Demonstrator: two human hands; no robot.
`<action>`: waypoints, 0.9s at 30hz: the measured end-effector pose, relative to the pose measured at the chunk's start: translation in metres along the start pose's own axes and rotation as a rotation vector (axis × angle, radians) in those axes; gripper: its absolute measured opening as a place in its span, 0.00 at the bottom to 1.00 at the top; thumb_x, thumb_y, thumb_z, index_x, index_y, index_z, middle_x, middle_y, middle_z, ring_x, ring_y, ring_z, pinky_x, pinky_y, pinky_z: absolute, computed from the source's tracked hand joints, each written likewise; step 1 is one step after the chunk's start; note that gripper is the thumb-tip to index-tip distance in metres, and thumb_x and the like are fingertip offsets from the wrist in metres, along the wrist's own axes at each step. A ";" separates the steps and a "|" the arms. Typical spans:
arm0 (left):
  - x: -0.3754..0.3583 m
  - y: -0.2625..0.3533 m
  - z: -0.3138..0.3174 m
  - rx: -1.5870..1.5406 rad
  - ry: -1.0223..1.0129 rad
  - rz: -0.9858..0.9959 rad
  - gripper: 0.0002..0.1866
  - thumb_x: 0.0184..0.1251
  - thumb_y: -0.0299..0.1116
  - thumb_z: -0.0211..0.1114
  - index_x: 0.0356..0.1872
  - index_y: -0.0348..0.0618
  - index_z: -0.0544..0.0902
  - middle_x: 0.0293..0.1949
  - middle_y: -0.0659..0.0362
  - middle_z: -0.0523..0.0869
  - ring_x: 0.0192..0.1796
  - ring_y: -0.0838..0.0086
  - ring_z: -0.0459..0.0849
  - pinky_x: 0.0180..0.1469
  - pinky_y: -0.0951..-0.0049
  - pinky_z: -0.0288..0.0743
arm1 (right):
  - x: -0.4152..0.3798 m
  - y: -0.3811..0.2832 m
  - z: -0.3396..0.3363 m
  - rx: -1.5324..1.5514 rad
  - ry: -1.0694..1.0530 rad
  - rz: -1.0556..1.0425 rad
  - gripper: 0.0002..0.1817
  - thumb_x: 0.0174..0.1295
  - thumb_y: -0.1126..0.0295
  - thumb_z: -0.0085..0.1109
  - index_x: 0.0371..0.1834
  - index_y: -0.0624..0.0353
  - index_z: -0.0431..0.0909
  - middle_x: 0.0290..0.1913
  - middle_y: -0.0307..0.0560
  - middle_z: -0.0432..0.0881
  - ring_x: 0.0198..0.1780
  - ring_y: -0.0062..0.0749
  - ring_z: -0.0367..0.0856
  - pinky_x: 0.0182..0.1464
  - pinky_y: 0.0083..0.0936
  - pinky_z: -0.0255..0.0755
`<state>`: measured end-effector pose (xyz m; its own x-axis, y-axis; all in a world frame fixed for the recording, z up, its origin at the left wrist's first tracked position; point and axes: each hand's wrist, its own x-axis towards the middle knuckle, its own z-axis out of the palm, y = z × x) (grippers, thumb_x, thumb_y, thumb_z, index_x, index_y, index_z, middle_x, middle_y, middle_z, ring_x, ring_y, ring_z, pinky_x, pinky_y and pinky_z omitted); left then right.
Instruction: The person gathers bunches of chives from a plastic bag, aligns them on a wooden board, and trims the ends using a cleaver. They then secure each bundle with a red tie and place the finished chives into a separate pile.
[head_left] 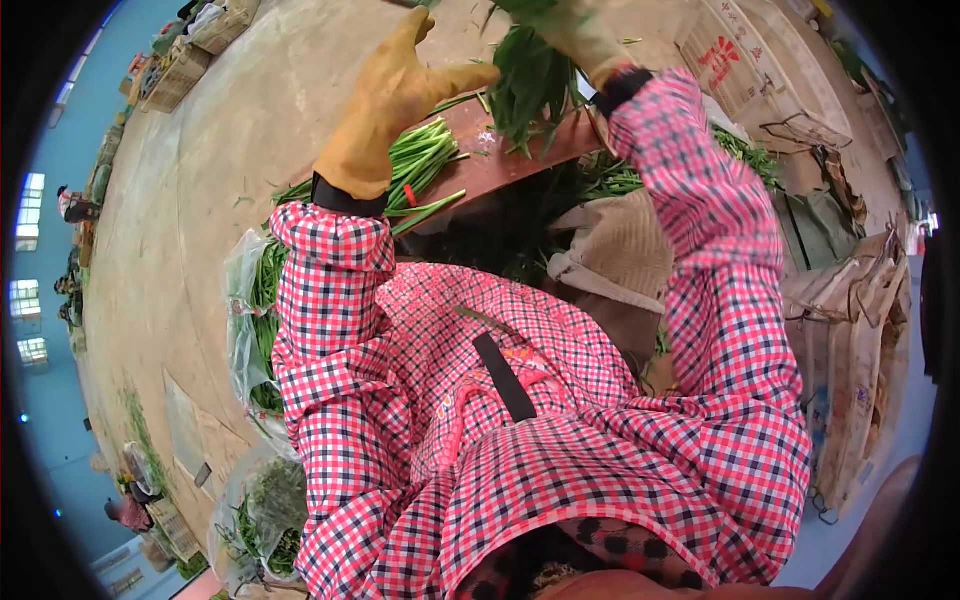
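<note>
My left hand [390, 105], in a yellow work glove, is raised with thumb and fingers apart and nothing in it. Its thumb points to a bunch of broad green leaves [530, 85], touching it or nearly so. My right hand [583, 40], gloved and blurred at the top edge, grips that leafy bunch, whose leaves hang down. Beneath my left wrist, a bundle of cut green stems [425, 155] rests on a reddish-brown board [515, 155]. A small red band [410, 195] shows by the stems.
Clear plastic bags of greens [262, 330] stand at my left. A brown ribbed cloth [625, 245] lies beyond my lap, with loose greenery around it. Crates [755, 70] and wrapped boxes [850, 350] line the right side. Other people [130, 515] are far off at the left.
</note>
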<state>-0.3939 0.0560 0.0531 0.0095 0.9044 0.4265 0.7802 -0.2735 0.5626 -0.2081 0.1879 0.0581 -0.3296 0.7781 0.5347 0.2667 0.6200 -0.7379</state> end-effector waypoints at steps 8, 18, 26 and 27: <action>0.002 0.038 -0.014 -0.106 0.258 0.480 0.40 0.46 0.31 0.82 0.64 0.39 0.74 0.59 0.48 0.80 0.61 0.62 0.78 0.60 0.65 0.75 | -0.001 0.003 0.021 0.044 0.010 -0.340 0.17 0.61 0.65 0.65 0.50 0.61 0.80 0.42 0.53 0.85 0.45 0.41 0.83 0.46 0.34 0.77; 0.000 -0.056 -0.021 -0.691 0.287 0.216 0.25 0.62 0.36 0.74 0.58 0.36 0.80 0.49 0.52 0.87 0.50 0.66 0.86 0.51 0.68 0.81 | -0.031 -0.098 0.049 -0.176 -0.288 -0.764 0.38 0.54 0.52 0.71 0.61 0.65 0.70 0.52 0.64 0.80 0.54 0.57 0.79 0.54 0.41 0.75; -0.060 -0.085 -0.064 -1.298 0.737 -0.235 0.12 0.65 0.38 0.69 0.38 0.39 0.80 0.30 0.58 0.81 0.36 0.66 0.83 0.49 0.63 0.81 | -0.178 -0.007 0.046 -0.224 -0.332 0.181 0.56 0.53 0.40 0.72 0.74 0.70 0.57 0.67 0.69 0.72 0.69 0.54 0.72 0.68 0.38 0.66; -0.064 -0.087 -0.065 -1.284 0.750 -0.221 0.13 0.65 0.40 0.69 0.35 0.41 0.79 0.29 0.58 0.81 0.37 0.65 0.83 0.49 0.62 0.81 | -0.184 0.006 0.059 -0.028 -0.329 0.292 0.57 0.54 0.39 0.71 0.75 0.69 0.57 0.67 0.69 0.71 0.70 0.55 0.71 0.69 0.37 0.65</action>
<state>-0.5027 0.0007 0.0231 -0.6553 0.7006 0.2824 -0.3447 -0.6100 0.7135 -0.1996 0.0425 -0.0687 -0.5061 0.8506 0.1423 0.4144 0.3846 -0.8249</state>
